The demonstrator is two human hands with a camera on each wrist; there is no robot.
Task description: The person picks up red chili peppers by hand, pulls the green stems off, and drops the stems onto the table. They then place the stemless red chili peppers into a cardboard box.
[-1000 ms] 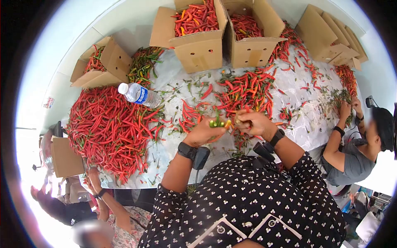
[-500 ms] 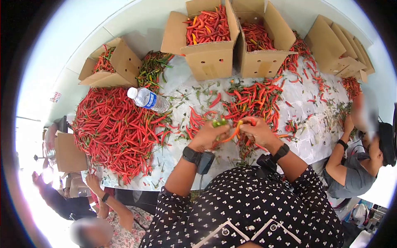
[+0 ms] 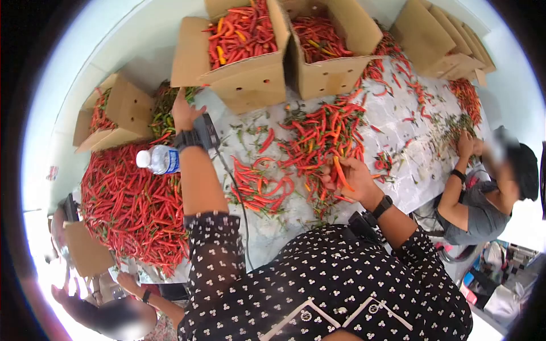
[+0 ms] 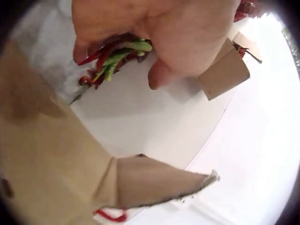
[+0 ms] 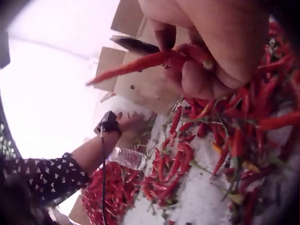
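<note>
My left hand (image 3: 185,115) reaches far forward past the water bottle (image 3: 161,159), thumb spread from the fingers. Close by it lies a heap of green and dark red chilies (image 3: 163,112), partly hidden by the hand and a carton. In the left wrist view, green chilies (image 4: 112,60) show beyond the fingers. Over the middle heap of red chilies (image 3: 321,131), my right hand (image 3: 358,179) holds an orange-red chili (image 3: 343,174) whose tip sticks out. The right wrist view also shows a dark pointed thing (image 5: 133,45) beside those fingers; its kind I cannot tell.
Two large cartons (image 3: 253,94) of red chilies stand at the back. A smaller carton (image 3: 128,111) stands left, behind a big red chili pile (image 3: 133,210). Flattened cartons (image 3: 435,34) lean back right. Other people work at both table ends. A cable (image 3: 242,204) trails from my left wrist.
My left hand has left the middle, where it held green-ended chilies beside the right hand, and moved forward and left to the green heap. The right hand stays over the middle, holding a chili.
</note>
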